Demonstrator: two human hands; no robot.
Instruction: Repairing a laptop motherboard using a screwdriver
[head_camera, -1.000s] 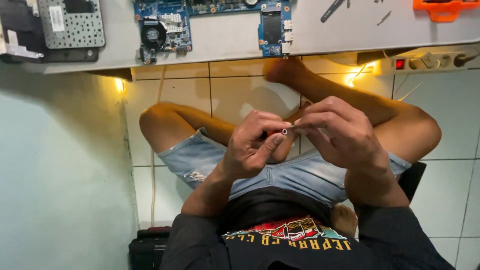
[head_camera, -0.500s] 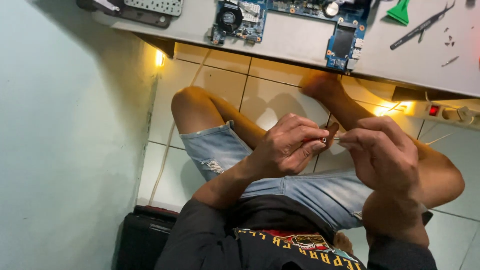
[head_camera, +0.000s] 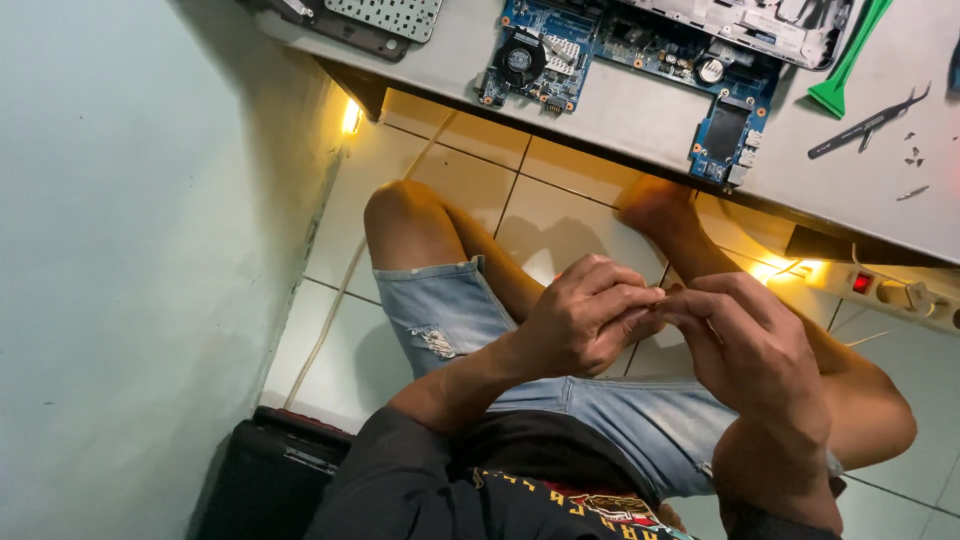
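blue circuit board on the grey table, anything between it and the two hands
Nothing visible blocks the way. The left hand and right hand meet fingertip to fingertip over the lap, below the table edge; only open air and tiled floor lie between them and the blue circuit board.

I see both forearms coming up from the bottom of the view and meeting over the lap. My left hand (head_camera: 580, 325) is curled, knuckles up, fingers bent inward with the tips pressed toward the thumb. My right hand (head_camera: 745, 345) faces it, back of the hand toward me, fingers arched and pinched together. The fingertips of both hands touch in the middle. Whether anything sits between them, I cannot tell. Both wrists are bent slightly inward.
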